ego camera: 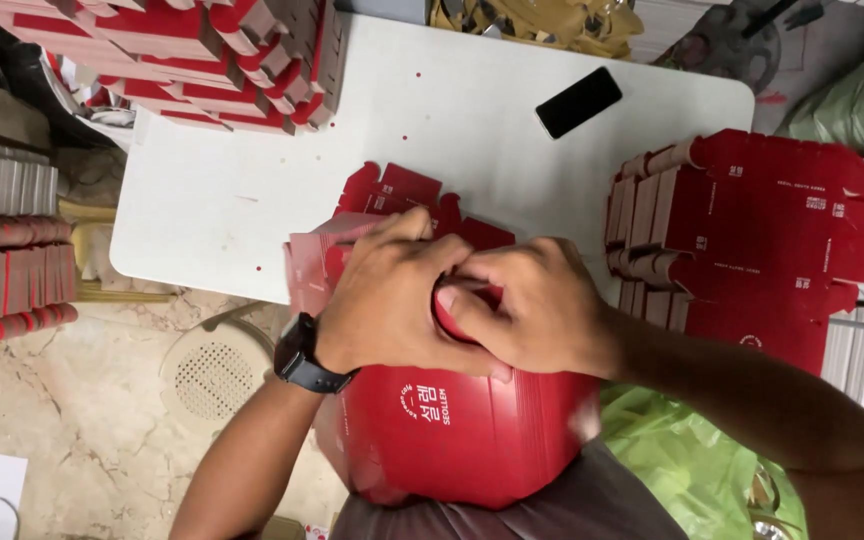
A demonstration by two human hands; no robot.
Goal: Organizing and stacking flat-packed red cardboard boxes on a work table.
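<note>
White bench (252, 190) over stone floor (82, 400), both hands (392, 300) (527, 305) gripping red carton (452, 430), black phone (578, 102), carton stacks (752, 240) around

White table (252, 200) carries 2 red carton stacks (752, 240), probably a phone (578, 102).

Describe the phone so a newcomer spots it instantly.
Start at the white rectangular table. Near its far right corner, beyond both hands, lies a flat black rectangular smartphone, tilted, screen dark. It is the only black item on the tabletop; everything around it is red folded cardboard boxes.
</note>
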